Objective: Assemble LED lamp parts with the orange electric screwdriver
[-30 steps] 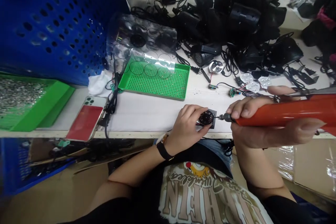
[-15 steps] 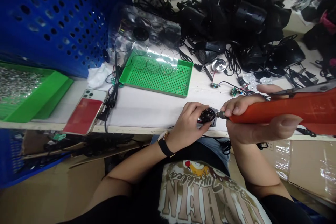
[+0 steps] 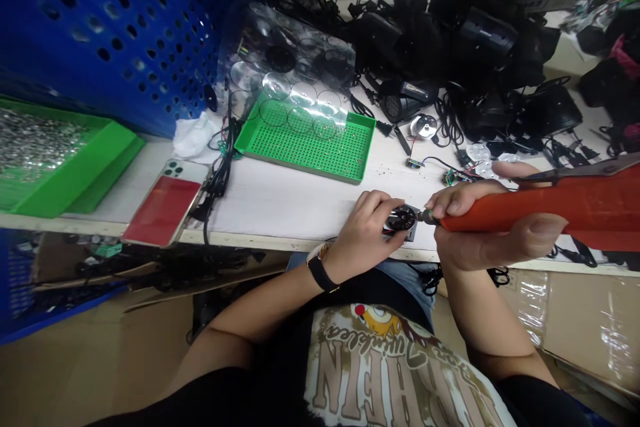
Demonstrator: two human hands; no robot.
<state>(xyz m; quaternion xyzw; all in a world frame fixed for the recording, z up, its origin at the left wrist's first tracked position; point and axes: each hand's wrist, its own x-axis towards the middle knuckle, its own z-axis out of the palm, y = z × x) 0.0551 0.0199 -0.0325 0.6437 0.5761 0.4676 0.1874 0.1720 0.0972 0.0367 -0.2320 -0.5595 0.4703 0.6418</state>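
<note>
Near the front edge of the table, my left hand (image 3: 367,233) grips a round black part (image 3: 401,218) between thumb and fingers. A flat grey metal piece (image 3: 413,232) lies under or against that part; how they join is hidden. My right hand (image 3: 475,233) is wrapped round an orange power screwdriver (image 3: 540,203) held nearly level. Its dark tip (image 3: 427,216) points left and meets the right side of the black part. Whether a screw sits at the tip is too small to tell.
Behind my hands is a green perforated tray (image 3: 305,163) with small screws, partly under a clear plastic sheet (image 3: 300,90). Black lamp housings (image 3: 480,33) and cables crowd the back right. A phone (image 3: 165,203), a green screw bin (image 3: 85,173) and a blue crate (image 3: 125,20) stand left.
The whole view has shifted slightly, so most things sit a little further right. Both hands keep their grips, and the screwdriver tip remains at the black part.
</note>
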